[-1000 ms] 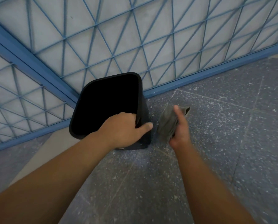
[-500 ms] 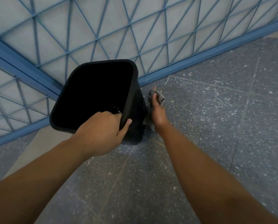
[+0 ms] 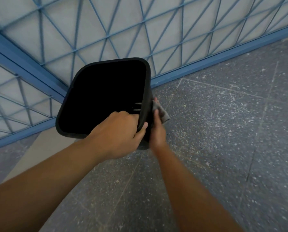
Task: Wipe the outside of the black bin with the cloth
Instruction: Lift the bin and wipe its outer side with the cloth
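Note:
The black bin [image 3: 147,91] stands on the speckled floor in a corner, its open mouth tilted toward me. My left hand [image 3: 121,131] grips its near right rim, fingers curled inside and thumb outside. My right hand [image 3: 157,129] holds a grey cloth [image 3: 161,111] and presses it against the bin's right outer wall. Most of that wall is hidden behind the rim and my hands.
A blue metal lattice fence [image 3: 106,34] runs behind the bin on a blue base rail [image 3: 223,56] and meets a second fence section [image 3: 14,101] at the left. Dark speckled floor tiles [image 3: 223,131] spread to the right and toward me.
My right hand brought the cloth from the open floor onto the bin's right side and has slid it along that wall. The bin tilted more toward me under my left hand.

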Available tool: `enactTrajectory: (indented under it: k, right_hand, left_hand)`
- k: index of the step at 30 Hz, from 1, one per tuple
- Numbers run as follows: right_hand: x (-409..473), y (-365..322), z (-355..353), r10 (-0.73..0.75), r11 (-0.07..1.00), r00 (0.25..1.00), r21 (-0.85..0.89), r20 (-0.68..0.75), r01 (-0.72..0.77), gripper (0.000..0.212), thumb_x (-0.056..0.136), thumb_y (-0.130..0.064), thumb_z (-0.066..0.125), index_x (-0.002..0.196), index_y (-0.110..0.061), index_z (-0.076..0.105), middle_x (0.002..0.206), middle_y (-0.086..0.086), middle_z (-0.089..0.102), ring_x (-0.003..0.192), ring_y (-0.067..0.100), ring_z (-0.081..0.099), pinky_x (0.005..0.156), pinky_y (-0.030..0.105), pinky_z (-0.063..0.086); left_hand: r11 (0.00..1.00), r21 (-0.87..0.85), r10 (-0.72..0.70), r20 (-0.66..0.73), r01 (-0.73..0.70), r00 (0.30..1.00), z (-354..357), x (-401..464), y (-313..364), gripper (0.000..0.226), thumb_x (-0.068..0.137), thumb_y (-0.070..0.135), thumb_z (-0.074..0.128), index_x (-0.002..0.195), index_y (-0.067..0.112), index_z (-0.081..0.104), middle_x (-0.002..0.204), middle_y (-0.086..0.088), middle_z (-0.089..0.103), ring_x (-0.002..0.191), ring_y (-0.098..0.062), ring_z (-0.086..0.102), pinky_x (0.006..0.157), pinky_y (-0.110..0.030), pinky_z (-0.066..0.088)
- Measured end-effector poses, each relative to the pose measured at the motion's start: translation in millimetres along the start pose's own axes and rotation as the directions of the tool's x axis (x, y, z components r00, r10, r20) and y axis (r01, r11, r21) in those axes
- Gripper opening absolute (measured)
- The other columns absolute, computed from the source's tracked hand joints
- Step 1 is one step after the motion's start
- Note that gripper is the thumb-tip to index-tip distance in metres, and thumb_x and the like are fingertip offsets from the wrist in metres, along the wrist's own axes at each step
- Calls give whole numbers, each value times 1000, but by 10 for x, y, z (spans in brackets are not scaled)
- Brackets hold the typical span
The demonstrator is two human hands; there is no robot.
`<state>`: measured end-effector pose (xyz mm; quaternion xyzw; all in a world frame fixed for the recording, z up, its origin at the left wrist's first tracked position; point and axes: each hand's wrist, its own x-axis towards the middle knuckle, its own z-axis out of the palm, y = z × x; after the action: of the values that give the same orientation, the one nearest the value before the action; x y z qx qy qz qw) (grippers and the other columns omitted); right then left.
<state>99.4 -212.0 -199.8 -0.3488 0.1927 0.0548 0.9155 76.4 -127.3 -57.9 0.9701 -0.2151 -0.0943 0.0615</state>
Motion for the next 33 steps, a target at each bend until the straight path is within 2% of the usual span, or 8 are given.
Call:
enactTrajectory:
  k: [3,11,15,18,21,25,30,33]
  right_hand:
    - [142,-155,-25,199,979,978,-23,-68,-201,52,103,-42,39,142,-8,49,137,11,58,122,24,58,109,42,44]
    - [184,-73,-71,238,969,967,-41,-88,-243,57,98,-50,46,138,-10,54,131,12,63,121,26,60,106,43,46]
    - [95,-95,-24,194,978,979,-72,-59,-198,53,94,-50,52,128,-11,63,116,8,73,106,19,70,79,27,60]
    - [49,-60,-47,172,981,983,-76,-67,-177,52,100,-44,46,138,-9,55,132,13,64,119,22,62,98,34,53]
    - [87,-145,-25,203,975,979,-84,-24,-204,54,102,-44,41,137,-5,55,126,12,66,101,15,67,82,26,56]
    - [100,-107,18,140,984,990,-104,-33,-143,51,102,-39,43,143,-10,49,136,10,61,125,21,59,106,36,48]
    - [139,-139,4,187,978,982,-97,0,-186,49,103,-37,41,138,-5,54,121,9,68,113,21,65,87,26,56]
    - [137,-110,2,183,977,983,-116,4,-181,50,103,-39,41,142,-10,50,136,12,60,127,24,57,103,33,49]
  left_hand:
    - [1000,0,4,-23,-4,1000,-14,23,28,43,99,38,46,60,28,32,49,6,40,44,-9,42,47,-27,30]
    - [1000,1,22,5,-22,1000,-26,25,4,41,99,39,45,61,30,34,50,9,41,43,-8,43,45,-22,28]
    - [999,-8,34,21,-34,999,-19,25,-14,39,99,40,44,62,30,35,54,8,45,46,-6,46,47,-21,31]
    - [999,-18,34,19,-33,999,-30,37,3,40,99,38,45,61,30,35,54,8,45,47,-7,46,48,-25,34]
    - [999,-5,35,21,-35,999,-52,42,14,42,99,40,43,61,25,36,54,3,45,48,-11,46,54,-32,39]
    - [999,-7,38,57,-38,998,-84,43,32,43,99,43,41,62,21,40,55,0,48,51,-16,49,60,-38,46]
    - [998,18,54,55,-55,997,-92,35,24,44,99,42,42,60,22,37,54,3,44,50,-13,44,60,-33,37]
    - [998,19,55,53,-56,997,-92,24,12,44,99,46,40,61,23,39,52,3,47,50,-14,49,59,-36,45]
